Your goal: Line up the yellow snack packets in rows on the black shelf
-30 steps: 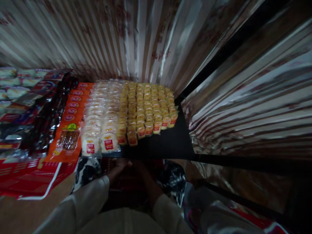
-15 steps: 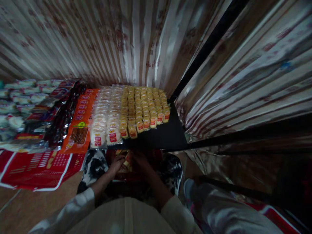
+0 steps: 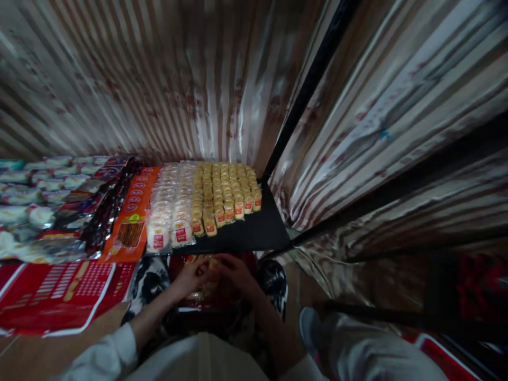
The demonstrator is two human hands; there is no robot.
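Note:
Just in front of the black table's point(image 3: 254, 233) near edge, my hands meet over a red bag point(image 3: 248, 262) that stands between my knees. A small yellow snack packet point(image 3: 214, 272) is between them. My right hand point(image 3: 236, 272) has its fingers closed on the packet from the right. Close on its left, my left hand point(image 3: 194, 278) is curled with the fingertips at the packet. Dim light blurs the finer details. Rows of yellow snack packets point(image 3: 226, 193) with red labels stand on the table, beside two rows of white round packets point(image 3: 170, 211).
An orange snack bag point(image 3: 129, 227) and dark shiny packets point(image 3: 103, 203) lie further left, by white wrapped packets point(image 3: 24, 198). A red shopping bag point(image 3: 59, 296) hangs at the table's front left. Another person's leg point(image 3: 357, 338) is at right. Striped curtains point(image 3: 206, 79) and dark poles point(image 3: 313, 79) surround the table.
Both hands have lifted out of the red bag and come together around a small yellow packet. The camera view has tilted, so the table sits lower and slightly further left.

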